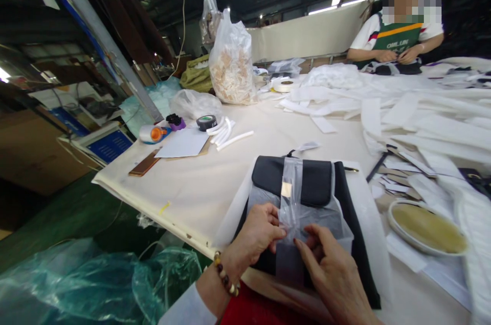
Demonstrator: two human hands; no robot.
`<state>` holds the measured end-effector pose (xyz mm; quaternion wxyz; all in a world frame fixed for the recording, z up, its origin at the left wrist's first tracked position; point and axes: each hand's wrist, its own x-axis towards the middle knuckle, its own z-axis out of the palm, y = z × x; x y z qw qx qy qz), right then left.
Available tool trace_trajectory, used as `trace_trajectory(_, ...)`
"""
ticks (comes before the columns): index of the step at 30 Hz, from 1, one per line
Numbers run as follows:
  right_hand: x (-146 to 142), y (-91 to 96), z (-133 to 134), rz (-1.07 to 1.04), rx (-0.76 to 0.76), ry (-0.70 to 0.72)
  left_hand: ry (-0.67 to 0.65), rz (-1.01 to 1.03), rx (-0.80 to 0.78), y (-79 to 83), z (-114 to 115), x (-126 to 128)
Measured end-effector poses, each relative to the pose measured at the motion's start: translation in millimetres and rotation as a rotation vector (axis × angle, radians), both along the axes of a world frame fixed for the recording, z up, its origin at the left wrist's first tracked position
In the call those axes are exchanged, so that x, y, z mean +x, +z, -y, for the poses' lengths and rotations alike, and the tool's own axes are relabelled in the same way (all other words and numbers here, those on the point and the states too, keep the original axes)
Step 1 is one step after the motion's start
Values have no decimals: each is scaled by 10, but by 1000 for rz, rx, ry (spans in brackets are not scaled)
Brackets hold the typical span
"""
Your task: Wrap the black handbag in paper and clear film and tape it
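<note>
In the head view, the black bag (268, 170) lies on a white sheet (366, 207) at the near edge of the counter (153, 192), a clear strip (293, 171) running down over its flap. The left hand (259, 228) has a narrow grip, apparently pinching the strip's left edge; the right hand (333, 263) curls at its right, but I cannot tell whether that grip holds film. Uneven pulling could skew or crease the strip, and too sharp a tug might tear it, as it looks thin. The sheet seems loose, so a pull toward the body could slide the bag off the edge.
</note>
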<state>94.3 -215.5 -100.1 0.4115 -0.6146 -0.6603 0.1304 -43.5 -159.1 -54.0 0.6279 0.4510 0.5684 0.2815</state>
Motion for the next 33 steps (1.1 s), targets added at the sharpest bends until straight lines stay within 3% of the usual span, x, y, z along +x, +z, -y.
trace_trajectory(7,-13,87,-24,92,153,7,43,95,-8,-105,52,-37)
trace_trajectory(12,-52,123,-9,137,244,58,-3,97,-47,-36,54,-85)
trace_trajectory(17,-110,93,-11,214,258,133,-90,75,-109,39,92,-153)
trace_trajectory(25,-139,46,4,184,223,104,-135,109,-115,27,130,-162)
trace_trajectory(33,-185,66,-10,98,192,63,-72,16,-93,18,131,-92)
